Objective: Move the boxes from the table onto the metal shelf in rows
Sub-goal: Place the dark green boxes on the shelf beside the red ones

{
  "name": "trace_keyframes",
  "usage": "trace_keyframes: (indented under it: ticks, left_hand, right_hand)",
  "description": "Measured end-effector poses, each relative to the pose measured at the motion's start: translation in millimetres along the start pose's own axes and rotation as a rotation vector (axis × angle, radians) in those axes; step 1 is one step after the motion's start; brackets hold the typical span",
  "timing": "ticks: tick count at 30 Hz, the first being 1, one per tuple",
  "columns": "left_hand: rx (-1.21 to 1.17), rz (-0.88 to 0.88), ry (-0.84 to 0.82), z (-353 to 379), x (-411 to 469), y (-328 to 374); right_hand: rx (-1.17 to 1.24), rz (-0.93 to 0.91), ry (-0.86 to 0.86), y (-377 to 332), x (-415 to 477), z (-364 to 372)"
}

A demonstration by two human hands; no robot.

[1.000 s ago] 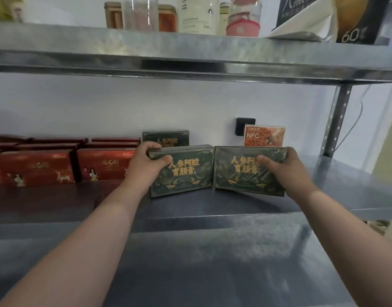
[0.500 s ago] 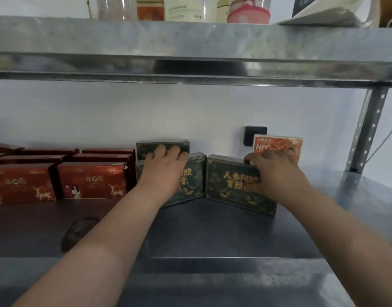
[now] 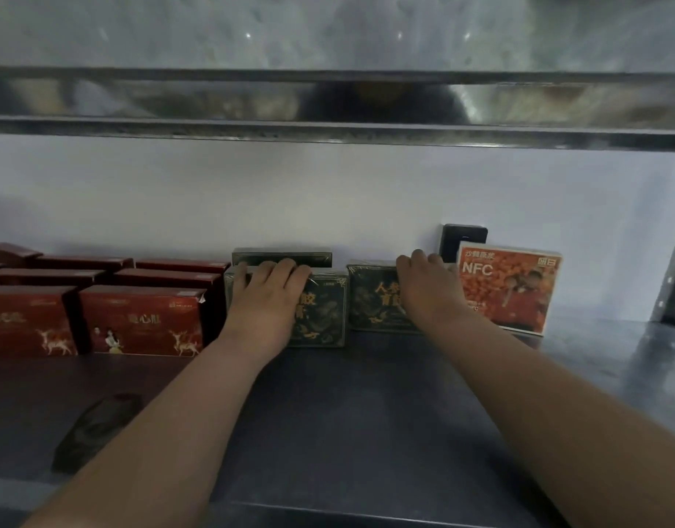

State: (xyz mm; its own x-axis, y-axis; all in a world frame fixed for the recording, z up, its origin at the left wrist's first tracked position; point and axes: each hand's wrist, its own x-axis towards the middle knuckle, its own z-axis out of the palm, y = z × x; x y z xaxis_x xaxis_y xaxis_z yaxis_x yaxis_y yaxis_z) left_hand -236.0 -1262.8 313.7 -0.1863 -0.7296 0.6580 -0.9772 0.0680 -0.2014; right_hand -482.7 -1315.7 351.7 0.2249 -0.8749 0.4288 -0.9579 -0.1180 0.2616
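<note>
Two dark green boxes with gold print stand side by side on the metal shelf [image 3: 347, 413]. My left hand [image 3: 265, 299] lies against the front of the left green box [image 3: 324, 314], fingers draped over its top edge. My right hand [image 3: 429, 291] rests the same way on the right green box [image 3: 370, 299], covering its right half. A third green box [image 3: 282, 256] stands behind the left one, near the wall. A narrow gap separates the two front boxes.
Several red boxes [image 3: 145, 322] stand in rows left of the green ones. An orange NFC box [image 3: 511, 287] stands to the right, a black wall fitting [image 3: 463, 238] behind it. The upper shelf [image 3: 328, 108] hangs close overhead. A dark object [image 3: 95, 428] lies front left.
Both hands have slid the two green boxes back along the shelf toward the wall. The grip from the sides has become hands laid on the fronts and tops. My head has moved closer.
</note>
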Motion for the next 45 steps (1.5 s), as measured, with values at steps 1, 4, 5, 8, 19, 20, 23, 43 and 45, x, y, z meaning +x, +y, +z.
trace_keyframes:
  ticks: [1,4,5,8,19,20,23,43,45]
  left_hand:
    - [-0.004,-0.001,0.010,2,-1,0]
    - [-0.004,0.013,0.048,4,-2,0]
    - [-0.001,0.016,0.058,5,-2,0]
    - [0.015,0.019,0.058,6,-3,-1]
    - [0.002,-0.007,0.016,9,-7,-3]
    - [-0.008,-0.009,0.006,8,-7,-2]
    - [-0.015,-0.018,0.014,3,-12,-1]
    - [-0.348,0.266,-0.721,-43,-76,73]
    - [-0.380,0.301,-0.735,-55,-90,78]
  right_hand:
    - [0.003,-0.005,-0.003,-1,7,4]
    - [0.024,-0.009,0.005,-6,23,14]
    - [0.025,-0.006,0.007,-7,27,17]
    - [0.036,0.002,0.026,-11,36,29]
    - [0.156,-0.003,0.031,-10,28,50]
    - [0.175,-0.006,0.041,-8,26,50]
    - [0.241,-0.033,0.036,-4,14,47]
    - [0.437,0.055,-0.362,-21,-193,-29]
    - [0.418,0.031,-0.356,-24,-221,-42]
